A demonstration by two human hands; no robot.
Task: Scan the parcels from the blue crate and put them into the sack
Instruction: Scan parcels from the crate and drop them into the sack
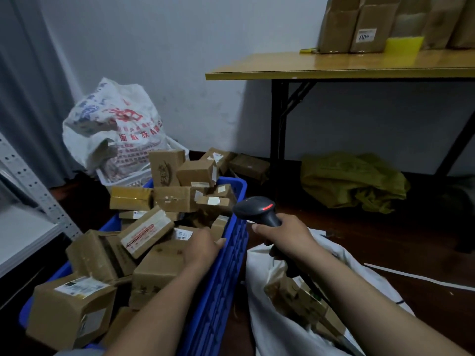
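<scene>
My L hand [203, 249] lies on a brown cardboard parcel [159, 271] in the blue plastic crate [226, 278]; grip unclear, fingers hidden. R hand [282, 237] grips the black handheld scanner [257, 209], with the white sack [267, 330] just beneath it.

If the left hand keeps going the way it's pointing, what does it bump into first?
Left hand would probably meet the small parcel just ahead, by the blue crate's right wall; depth is unclear.

Ahead of you on the right stands a yellow-topped table [334, 66] with cardboard boxes [359, 27] along its back. Under it lies a crumpled green bag [352, 181]. To your left, a printed white bag [115, 124] sits in a white basket [132, 179], near a grey metal shelf [33, 183].
</scene>
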